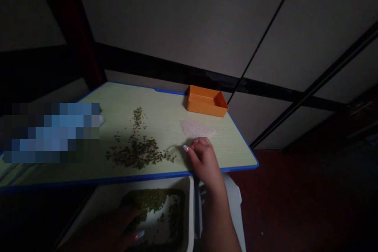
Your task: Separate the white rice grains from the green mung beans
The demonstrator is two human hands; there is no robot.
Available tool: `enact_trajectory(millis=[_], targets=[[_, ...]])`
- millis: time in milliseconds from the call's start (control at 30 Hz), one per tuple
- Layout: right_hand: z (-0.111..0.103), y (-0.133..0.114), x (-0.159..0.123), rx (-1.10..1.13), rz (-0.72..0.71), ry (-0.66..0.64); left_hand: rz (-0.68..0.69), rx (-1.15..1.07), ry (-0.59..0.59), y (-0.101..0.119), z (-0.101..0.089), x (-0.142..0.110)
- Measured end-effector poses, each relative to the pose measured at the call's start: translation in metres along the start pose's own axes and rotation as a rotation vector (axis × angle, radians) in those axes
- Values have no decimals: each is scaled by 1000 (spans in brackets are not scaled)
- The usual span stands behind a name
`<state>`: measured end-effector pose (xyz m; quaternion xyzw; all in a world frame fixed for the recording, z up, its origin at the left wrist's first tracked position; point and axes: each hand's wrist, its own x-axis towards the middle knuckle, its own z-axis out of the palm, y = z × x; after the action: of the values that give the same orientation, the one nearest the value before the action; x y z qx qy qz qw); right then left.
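Observation:
My right hand [203, 155] rests on the pale green table [165, 106] near its front edge, fingers curled, index fingertip touching the surface beside a scatter of green beans [137, 151]. A small heap of white rice [197, 128] lies just beyond that hand. My left hand [118, 230] is low in the dark below the table edge, holding the near side of a white tray [189, 212] that has green beans [159, 204] in it. Its fingers wrap round the tray's rim.
An orange box [206, 101] stands at the table's far right corner. A blurred-out patch [54, 132] covers the table's left part. A black bar and grey wall panels run behind. Dark red floor lies to the right.

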<state>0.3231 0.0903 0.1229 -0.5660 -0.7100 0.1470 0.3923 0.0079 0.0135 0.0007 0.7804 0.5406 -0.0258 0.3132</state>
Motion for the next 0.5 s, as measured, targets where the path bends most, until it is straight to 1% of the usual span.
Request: enact_trajectory(millis=[67, 133, 233, 367, 500], targets=[[-4, 5, 0, -5, 4, 39, 20, -2, 2, -5, 2, 0], [-6, 8, 1, -61, 24, 74, 20, 16, -7, -8, 3, 1], [-6, 8, 3, -172, 69, 104, 19, 29, -22, -6, 1, 2], [-3, 6, 5, -262, 110, 83, 9, 39, -13, 2, -4, 1], [-3, 6, 5, -258, 100, 55, 6, 49, -9, 1, -5, 0]])
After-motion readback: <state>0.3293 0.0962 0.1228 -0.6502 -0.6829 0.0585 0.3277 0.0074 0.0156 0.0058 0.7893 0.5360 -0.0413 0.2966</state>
